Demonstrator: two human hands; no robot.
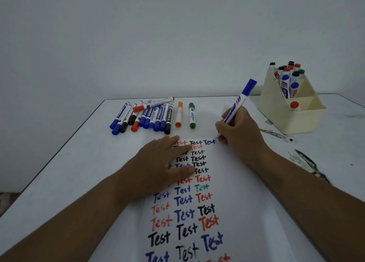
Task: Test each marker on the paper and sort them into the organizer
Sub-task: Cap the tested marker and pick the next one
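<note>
A plain pale wall rises behind a white table (65,163), whose right side carries dark smudges and scuff marks. A long sheet of paper (233,182) lies on the table in front of the person, filled with rows of the word "Test" written in black, blue, red and one green. The person's left hand (160,163) lies flat on the upper part of the paper, fingers straight and spread, pressing the sheet down and covering some of the words. The right hand (239,129) has its fingers curled around a blue marker (235,111), held like a pen with its blue end pointing up and away; the tip touches the paper at the top right, just after a blue "Test". Beyond the paper, near the far edge of the table, a heap of capped markers (142,116) lies side by side, mostly blue, with some black and red, and one red marker resting crosswise on top. Just right of the heap lie an orange marker (179,114) and a green marker (192,115), parallel and slightly apart. At the far right stands a cream organizer (276,111), its back compartments holding upright markers with blue, red, black and green caps, and one red-capped marker alone in a front compartment.
</note>
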